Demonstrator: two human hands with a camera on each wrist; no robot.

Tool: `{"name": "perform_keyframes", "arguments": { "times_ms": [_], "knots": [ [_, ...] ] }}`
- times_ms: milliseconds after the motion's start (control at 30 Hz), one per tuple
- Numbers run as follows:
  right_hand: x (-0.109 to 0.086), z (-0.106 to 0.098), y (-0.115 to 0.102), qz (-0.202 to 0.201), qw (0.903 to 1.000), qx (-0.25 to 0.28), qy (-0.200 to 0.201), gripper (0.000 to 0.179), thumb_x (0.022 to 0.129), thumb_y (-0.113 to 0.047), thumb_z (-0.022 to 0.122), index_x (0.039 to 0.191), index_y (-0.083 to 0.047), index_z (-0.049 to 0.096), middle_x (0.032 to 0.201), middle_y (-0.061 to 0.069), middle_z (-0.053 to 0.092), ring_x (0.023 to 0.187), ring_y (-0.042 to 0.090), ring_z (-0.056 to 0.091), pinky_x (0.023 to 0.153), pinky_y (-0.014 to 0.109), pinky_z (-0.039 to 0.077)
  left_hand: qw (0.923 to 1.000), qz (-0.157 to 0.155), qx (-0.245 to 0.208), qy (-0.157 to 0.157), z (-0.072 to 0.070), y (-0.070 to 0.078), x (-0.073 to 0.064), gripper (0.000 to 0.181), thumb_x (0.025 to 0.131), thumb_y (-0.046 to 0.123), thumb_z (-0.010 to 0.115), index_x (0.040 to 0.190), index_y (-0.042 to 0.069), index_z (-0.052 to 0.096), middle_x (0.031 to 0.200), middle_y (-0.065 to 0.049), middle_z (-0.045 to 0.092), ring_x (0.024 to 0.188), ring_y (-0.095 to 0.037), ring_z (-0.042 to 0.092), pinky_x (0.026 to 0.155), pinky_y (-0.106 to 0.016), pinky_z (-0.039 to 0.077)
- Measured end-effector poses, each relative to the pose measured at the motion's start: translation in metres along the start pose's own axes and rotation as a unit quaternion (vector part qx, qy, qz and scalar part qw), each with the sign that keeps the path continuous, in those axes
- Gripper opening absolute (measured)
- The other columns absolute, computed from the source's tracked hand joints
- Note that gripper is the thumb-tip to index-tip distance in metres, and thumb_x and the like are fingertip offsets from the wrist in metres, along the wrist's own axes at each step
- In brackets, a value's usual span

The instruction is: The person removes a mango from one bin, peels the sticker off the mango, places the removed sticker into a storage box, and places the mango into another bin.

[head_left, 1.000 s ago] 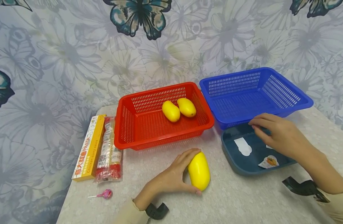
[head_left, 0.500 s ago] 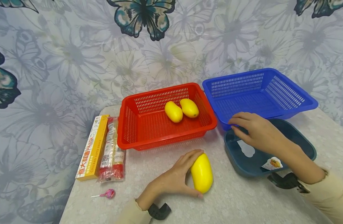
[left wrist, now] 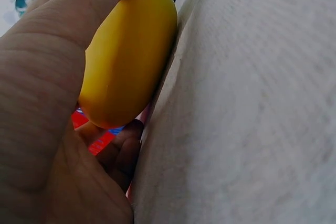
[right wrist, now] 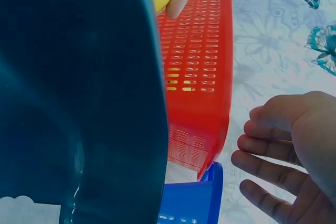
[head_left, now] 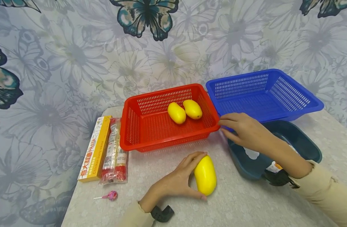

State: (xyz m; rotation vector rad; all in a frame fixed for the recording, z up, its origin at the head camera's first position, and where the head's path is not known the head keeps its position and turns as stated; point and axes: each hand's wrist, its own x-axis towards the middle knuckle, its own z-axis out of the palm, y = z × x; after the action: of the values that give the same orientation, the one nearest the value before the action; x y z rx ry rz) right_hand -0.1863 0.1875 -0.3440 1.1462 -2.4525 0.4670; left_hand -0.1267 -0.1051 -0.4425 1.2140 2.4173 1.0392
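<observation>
A yellow mango (head_left: 205,175) lies on the table in front of the red basket. My left hand (head_left: 177,181) grips it, fingers at its far end and thumb at its near end. The left wrist view shows the same mango (left wrist: 131,51) low against the tabletop. My right hand (head_left: 244,130) hovers over the left part of the dark teal tub, its fingertips close to the right front corner of the red basket (head_left: 150,126). In the right wrist view that hand (right wrist: 294,156) has loosely bent fingers and holds nothing. Two more mangoes (head_left: 176,113) lie in the red basket.
A blue basket (head_left: 247,105) stands at the back right, against the red one. Paper pieces lie in the teal tub (head_left: 303,143). At left are a pasta box (head_left: 95,149), a clear packet (head_left: 115,154) and a lollipop (head_left: 112,195). A patterned wall rises behind.
My right hand has moved left from over the middle of the teal tub to near the red basket's corner. My left hand has stayed on the mango. The head view has shifted slightly.
</observation>
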Motion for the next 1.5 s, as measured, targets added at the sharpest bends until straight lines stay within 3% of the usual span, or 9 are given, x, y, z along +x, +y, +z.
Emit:
{"name": "perform_keyframes", "arguments": {
  "times_ms": [367,567,733,1000,1267,1500],
  "knots": [
    [0.008,0.010,0.002,0.000,0.9998,0.005,-0.017,0.026,0.086,-0.012,0.079,0.110,-0.003,0.075,0.113,0.010,0.069,0.104,0.029,0.065,0.089,0.049,0.054,1.0000,-0.003,-0.004,-0.001,-0.001,0.000,0.000,0.126,0.068,0.055,0.088,0.161,0.031,0.008,0.160,0.008,0.016,0.144,-0.015,0.023,0.114,-0.049,0.031],
    [0.011,0.014,0.003,-0.017,0.9998,0.011,-0.005,0.024,0.081,-0.007,0.083,0.104,-0.003,0.077,0.104,0.009,0.070,0.097,0.027,0.066,0.084,0.045,0.056,0.9996,-0.015,-0.018,0.016,-0.010,0.008,-0.001,0.124,0.065,0.058,0.089,0.160,0.038,0.012,0.159,0.013,0.018,0.142,-0.011,0.028,0.114,-0.045,0.034],
    [0.014,0.014,0.003,-0.014,0.9997,0.022,-0.003,0.024,0.079,-0.004,0.084,0.102,-0.004,0.078,0.099,0.006,0.071,0.093,0.024,0.066,0.083,0.043,0.057,0.9979,-0.038,-0.023,0.048,-0.031,0.020,-0.006,0.122,0.063,0.063,0.087,0.158,0.044,0.014,0.159,0.017,0.018,0.140,-0.009,0.031,0.111,-0.050,0.036],
    [0.013,0.015,0.002,0.014,0.9996,0.020,-0.017,0.023,0.080,-0.004,0.084,0.102,-0.004,0.078,0.100,0.007,0.071,0.093,0.025,0.066,0.082,0.042,0.057,0.9939,-0.060,-0.030,0.088,-0.069,0.027,-0.009,0.122,0.065,0.053,0.091,0.159,0.042,0.014,0.160,0.016,0.016,0.139,-0.014,0.034,0.109,-0.053,0.037],
    [0.010,0.014,0.000,0.023,0.9995,0.018,-0.014,0.022,0.080,-0.004,0.083,0.101,-0.003,0.078,0.100,0.007,0.070,0.093,0.025,0.064,0.083,0.042,0.057,0.9902,-0.052,-0.038,0.124,-0.102,0.036,-0.009,0.121,0.066,0.041,0.094,0.158,0.045,0.017,0.158,0.014,0.022,0.133,-0.014,0.039,0.104,-0.050,0.043],
    [0.011,0.016,-0.001,0.011,0.9996,0.024,-0.010,0.021,0.080,-0.003,0.083,0.100,-0.003,0.077,0.099,0.006,0.069,0.093,0.024,0.064,0.083,0.041,0.057,0.9858,-0.048,-0.013,0.161,-0.134,0.037,-0.011,0.118,0.067,0.033,0.095,0.157,0.045,0.019,0.157,0.013,0.025,0.133,-0.012,0.039,0.107,-0.046,0.042]
  ]
}}
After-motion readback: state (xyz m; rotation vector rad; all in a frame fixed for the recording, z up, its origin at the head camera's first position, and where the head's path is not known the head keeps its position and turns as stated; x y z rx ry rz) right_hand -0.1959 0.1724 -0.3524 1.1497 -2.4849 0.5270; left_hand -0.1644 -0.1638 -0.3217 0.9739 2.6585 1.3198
